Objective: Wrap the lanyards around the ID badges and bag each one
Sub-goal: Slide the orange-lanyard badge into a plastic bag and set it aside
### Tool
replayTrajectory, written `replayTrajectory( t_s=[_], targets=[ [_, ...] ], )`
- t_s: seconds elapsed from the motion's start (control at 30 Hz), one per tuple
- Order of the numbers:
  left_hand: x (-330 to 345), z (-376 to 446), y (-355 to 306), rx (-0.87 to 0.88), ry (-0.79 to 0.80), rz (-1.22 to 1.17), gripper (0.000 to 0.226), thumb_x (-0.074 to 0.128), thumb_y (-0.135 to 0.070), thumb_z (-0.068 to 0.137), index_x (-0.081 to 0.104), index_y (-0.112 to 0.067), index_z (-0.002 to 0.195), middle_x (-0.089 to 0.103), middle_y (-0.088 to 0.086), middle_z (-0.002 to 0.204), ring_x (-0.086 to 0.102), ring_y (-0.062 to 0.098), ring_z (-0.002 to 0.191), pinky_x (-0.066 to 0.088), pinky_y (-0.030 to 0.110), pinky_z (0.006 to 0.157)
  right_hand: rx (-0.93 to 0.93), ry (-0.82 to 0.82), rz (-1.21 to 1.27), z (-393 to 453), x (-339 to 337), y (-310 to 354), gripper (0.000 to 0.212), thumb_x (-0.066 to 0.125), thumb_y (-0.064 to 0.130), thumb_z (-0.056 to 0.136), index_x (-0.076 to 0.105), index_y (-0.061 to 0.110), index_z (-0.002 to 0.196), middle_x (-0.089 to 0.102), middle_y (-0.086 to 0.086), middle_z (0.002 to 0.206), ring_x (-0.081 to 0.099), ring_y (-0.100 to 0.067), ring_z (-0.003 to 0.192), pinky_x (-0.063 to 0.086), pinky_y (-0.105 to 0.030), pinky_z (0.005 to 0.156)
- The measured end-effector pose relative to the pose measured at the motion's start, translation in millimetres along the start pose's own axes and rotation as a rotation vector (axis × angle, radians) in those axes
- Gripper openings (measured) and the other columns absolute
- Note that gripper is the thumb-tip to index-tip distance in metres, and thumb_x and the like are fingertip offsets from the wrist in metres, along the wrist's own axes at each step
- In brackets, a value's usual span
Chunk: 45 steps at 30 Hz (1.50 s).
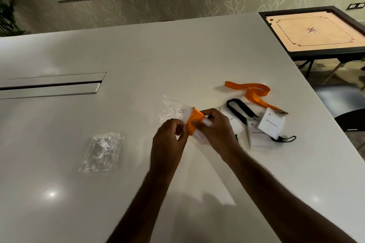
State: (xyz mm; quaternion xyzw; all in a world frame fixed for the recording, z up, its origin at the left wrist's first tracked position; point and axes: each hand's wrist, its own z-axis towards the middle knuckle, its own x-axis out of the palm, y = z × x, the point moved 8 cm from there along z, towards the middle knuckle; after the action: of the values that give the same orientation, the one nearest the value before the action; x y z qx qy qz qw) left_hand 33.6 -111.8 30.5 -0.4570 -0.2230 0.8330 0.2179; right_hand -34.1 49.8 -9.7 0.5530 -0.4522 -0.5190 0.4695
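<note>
— What's at the centre of the frame?
— A badge wrapped in an orange lanyard (194,123), partway into a clear bag (173,110).

— And the others?
— To the right, an unwound orange lanyard (254,91) runs to a white badge (271,123) lying face up. A black lanyard (240,110) loops beside two more white badges (256,137), partly overlapped.

— More bags?
— A crumpled stack of clear bags (102,152) lies at lower left.
</note>
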Motion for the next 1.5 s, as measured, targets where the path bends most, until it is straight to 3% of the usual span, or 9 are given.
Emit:
replayTrajectory(
  t_s=[0.13, 0.3, 0.43, 0.53, 0.7, 0.97, 1.13, 1.33, 1.5],
  targets=[
    [0.3, 1.6, -4.9, 0.066, 0.012, 0.105, 0.008, 0.073, -0.013, 0.095, 0.068, -0.008, 0.092, 0.069, 0.005, 0.084, 0.065, 0.022, 0.075, 0.059, 0.041, 0.068, -0.026, -0.027, -0.014, -4.5, 3.7, -1.7, 0.022, 0.083, 0.022, 0.088, 0.066, 0.019, 0.102, 0.068, 0.013, 0.084, 0.065, 0.013, 0.075, 0.044, -0.003, 0.053],
    [-1.1, 2.3, -20.2, 0.225, -0.013, 0.17, 0.011, 0.074, -0.016, 0.095, 0.07, -0.007, 0.092, 0.068, 0.006, 0.084, 0.064, 0.023, 0.075, 0.055, 0.034, 0.069, -0.232, -0.024, -0.396, -11.8, 6.5, 14.9, 0.029, 0.076, 0.049, 0.091, 0.059, 0.03, 0.102, 0.069, 0.014, 0.074, 0.063, 0.009, 0.08, 0.042, -0.004, 0.056],
    [-0.2, 1.8, -20.4, 0.213, -0.031, 0.176, 0.012, 0.078, -0.015, 0.092, 0.071, -0.005, 0.093, 0.07, 0.007, 0.084, 0.066, 0.022, 0.077, 0.056, 0.031, 0.072, -0.112, -0.045, -0.118, -5.5, 6.1, 14.3, 0.022, 0.082, 0.028, 0.088, 0.06, 0.028, 0.093, 0.073, 0.009, 0.068, 0.066, 0.002, 0.059, 0.041, -0.008, 0.047],
    [1.0, 1.8, -15.3, 0.17, -0.036, 0.167, 0.011, 0.078, -0.012, 0.091, 0.069, -0.007, 0.096, 0.069, 0.005, 0.085, 0.065, 0.021, 0.077, 0.056, 0.033, 0.072, -0.041, -0.046, 0.027, -2.0, 5.6, 9.3, 0.026, 0.087, 0.021, 0.085, 0.062, 0.028, 0.092, 0.074, 0.023, 0.077, 0.07, 0.004, 0.068, 0.046, -0.007, 0.051],
    [7.3, -0.5, -10.2, 0.168, -0.031, 0.176, 0.017, 0.076, -0.012, 0.091, 0.069, -0.007, 0.106, 0.073, 0.006, 0.091, 0.068, 0.023, 0.08, 0.058, 0.033, 0.072, 0.022, -0.09, -0.023, -3.1, 4.5, -1.1, 0.029, 0.09, 0.03, 0.081, 0.064, 0.019, 0.089, 0.067, 0.006, 0.083, 0.064, 0.009, 0.07, 0.046, -0.007, 0.053],
    [10.1, -7.6, -17.3, 0.221, -0.04, 0.104, 0.032, 0.054, -0.037, 0.103, 0.056, -0.011, 0.123, 0.074, 0.006, 0.105, 0.071, 0.019, 0.089, 0.058, 0.027, 0.081, 0.088, -0.157, 0.058, -7.2, 2.2, -4.8, 0.022, 0.089, 0.027, 0.081, 0.068, 0.021, 0.081, 0.072, 0.005, 0.073, 0.065, -0.001, 0.057, 0.049, -0.015, 0.049],
    [7.0, -7.1, -22.9, 0.224, -0.044, 0.117, 0.023, 0.056, -0.026, 0.1, 0.059, -0.01, 0.117, 0.07, 0.004, 0.087, 0.068, 0.019, 0.074, 0.061, 0.033, 0.066, -0.03, -0.059, 0.067, -11.8, 11.4, 1.6, 0.016, 0.086, 0.014, 0.084, 0.072, 0.012, 0.077, 0.065, 0.012, 0.06, 0.055, 0.005, 0.05, 0.041, -0.01, 0.049],
    [1.1, -9.1, -36.0, 0.35, -0.103, 0.106, 0.018, 0.048, -0.02, 0.107, 0.058, -0.01, 0.117, 0.065, 0.005, 0.086, 0.059, 0.016, 0.078, 0.053, 0.027, 0.071, -0.105, 0.049, -0.036, -14.3, 23.5, 7.3, 0.03, 0.076, 0.0, 0.087, 0.075, 0.028, 0.074, 0.074, 0.007, 0.071, 0.065, -0.011, 0.065, 0.049, -0.031, 0.061],
    [9.1, -20.3, -27.7, 0.317, -0.023, 0.123, 0.029, 0.059, -0.021, 0.1, 0.065, -0.004, 0.122, 0.072, 0.006, 0.094, 0.067, 0.017, 0.08, 0.061, 0.03, 0.073, 0.013, -0.016, 0.206, -13.6, 14.0, 6.6, 0.032, 0.076, 0.004, 0.091, 0.078, 0.027, 0.069, 0.073, 0.008, 0.064, 0.065, 0.001, 0.058, 0.049, -0.014, 0.053]
  ],
)
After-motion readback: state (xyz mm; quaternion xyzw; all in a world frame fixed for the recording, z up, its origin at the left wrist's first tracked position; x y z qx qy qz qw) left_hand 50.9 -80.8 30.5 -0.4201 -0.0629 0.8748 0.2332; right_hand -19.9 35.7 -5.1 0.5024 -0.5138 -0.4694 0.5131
